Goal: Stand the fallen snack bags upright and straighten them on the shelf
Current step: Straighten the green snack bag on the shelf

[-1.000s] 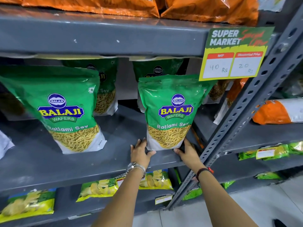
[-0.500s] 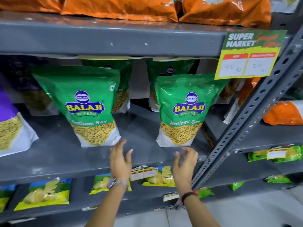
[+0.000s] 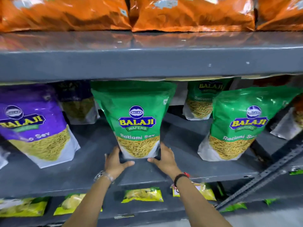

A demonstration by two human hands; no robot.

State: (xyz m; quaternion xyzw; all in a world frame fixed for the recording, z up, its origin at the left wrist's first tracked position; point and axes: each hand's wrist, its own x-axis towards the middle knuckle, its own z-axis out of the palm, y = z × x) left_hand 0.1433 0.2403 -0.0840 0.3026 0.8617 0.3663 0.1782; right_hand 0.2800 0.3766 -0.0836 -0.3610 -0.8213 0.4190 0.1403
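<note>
A green Ratlami Sev bag (image 3: 137,118) stands upright in the middle of the grey shelf (image 3: 91,171). My left hand (image 3: 115,161) grips its lower left corner and my right hand (image 3: 164,158) grips its lower right corner, thumbs under the front edge. A second green Ratlami Sev bag (image 3: 242,128) stands to the right, leaning a little left. A purple sev bag (image 3: 34,125) stands to the left, tilted. More bags sit behind: a green one (image 3: 203,99) and a dark one (image 3: 77,102).
Orange bags (image 3: 188,13) fill the shelf above, whose front lip hangs low over the green bags. Flat yellow-green packets (image 3: 142,194) lie on the shelf below. A perforated grey upright (image 3: 262,179) slants across the lower right.
My hands left the right-hand green bag, moved left and closed on the base of the middle green bag. The view shifted left and closer; the price tag is out of view.
</note>
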